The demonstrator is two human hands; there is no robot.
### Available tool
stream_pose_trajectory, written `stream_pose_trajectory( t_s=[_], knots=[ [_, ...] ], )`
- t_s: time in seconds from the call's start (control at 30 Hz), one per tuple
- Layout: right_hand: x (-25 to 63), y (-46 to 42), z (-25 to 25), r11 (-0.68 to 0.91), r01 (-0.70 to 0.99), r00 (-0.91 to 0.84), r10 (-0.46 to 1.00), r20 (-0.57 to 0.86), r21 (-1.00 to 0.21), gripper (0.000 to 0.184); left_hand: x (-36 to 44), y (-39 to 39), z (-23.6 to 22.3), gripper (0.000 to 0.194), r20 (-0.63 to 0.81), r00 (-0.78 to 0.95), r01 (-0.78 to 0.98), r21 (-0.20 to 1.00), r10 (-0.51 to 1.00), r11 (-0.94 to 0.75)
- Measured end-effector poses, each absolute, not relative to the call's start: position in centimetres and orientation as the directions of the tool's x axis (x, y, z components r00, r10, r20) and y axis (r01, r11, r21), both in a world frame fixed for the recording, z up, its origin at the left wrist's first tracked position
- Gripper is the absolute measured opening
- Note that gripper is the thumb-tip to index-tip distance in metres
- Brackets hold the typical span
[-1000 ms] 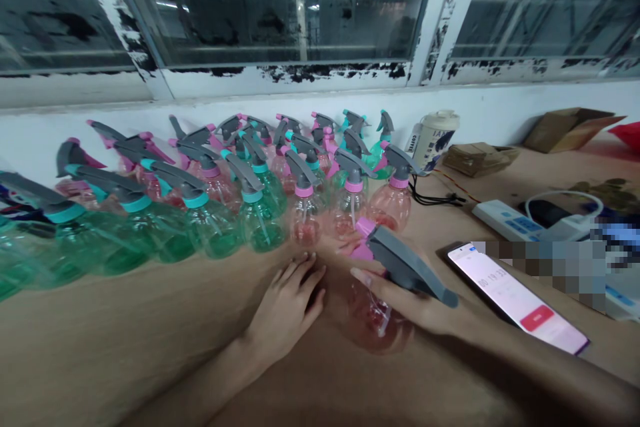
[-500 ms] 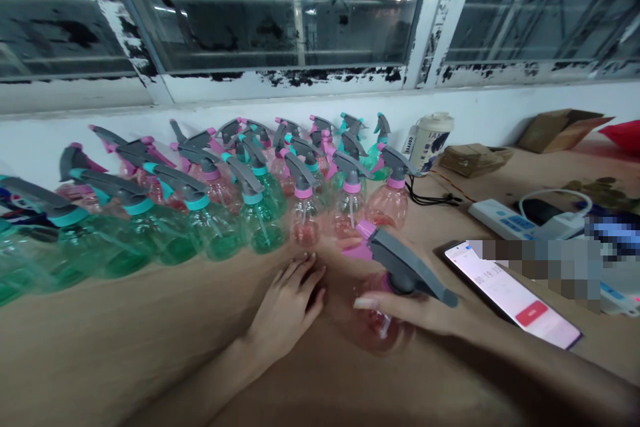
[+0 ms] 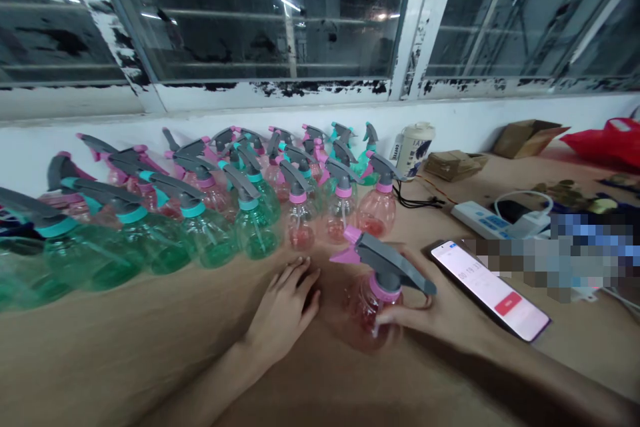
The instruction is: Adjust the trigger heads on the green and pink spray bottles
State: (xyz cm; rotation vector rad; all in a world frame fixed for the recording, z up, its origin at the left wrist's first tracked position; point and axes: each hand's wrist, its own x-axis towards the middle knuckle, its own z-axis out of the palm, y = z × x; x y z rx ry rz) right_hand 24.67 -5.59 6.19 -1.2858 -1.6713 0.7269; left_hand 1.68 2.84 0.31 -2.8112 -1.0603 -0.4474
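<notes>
Just right of centre, a pink spray bottle with a grey lever and pink nozzle stands upright in front of me. My right hand is at its right side, the thumb against the clear pink body. The other fingers are partly hidden behind the grey lever. My left hand rests palm down on the wooden table, fingers extended and holding nothing. Behind it stand a nearby pink spray bottle and a green spray bottle, part of several rows of such bottles.
A phone with a lit timer screen lies to the right, near a white power strip. Farther back are a lidded cup, brown cardboard pieces and a red bag. A wall with windows borders the table's far side.
My right hand's fingers have drawn back from behind the spray bottle's nozzle, and its thumb sits lower on the body. My left hand stays on the table. The view has shifted slightly.
</notes>
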Motion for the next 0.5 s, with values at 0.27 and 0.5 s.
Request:
stream_pose_trajectory(
  t_s=[0.27, 0.5],
  knots=[
    [25.6, -6.7, 5.8, 0.309, 0.574, 0.017, 0.921, 0.388, -0.758, 0.017, 1.6, 3.1, -0.4, 0.031, 0.369, 0.711, 0.641, 0.010, 0.599, -0.767],
    [33.0, -5.9, 6.0, 0.151, 0.565, 0.347, 0.848, 0.400, -0.811, 0.027, 1.5, 3.2, -0.4, 0.029, 0.403, 0.711, 0.622, 0.020, 0.576, -0.782]
  ],
)
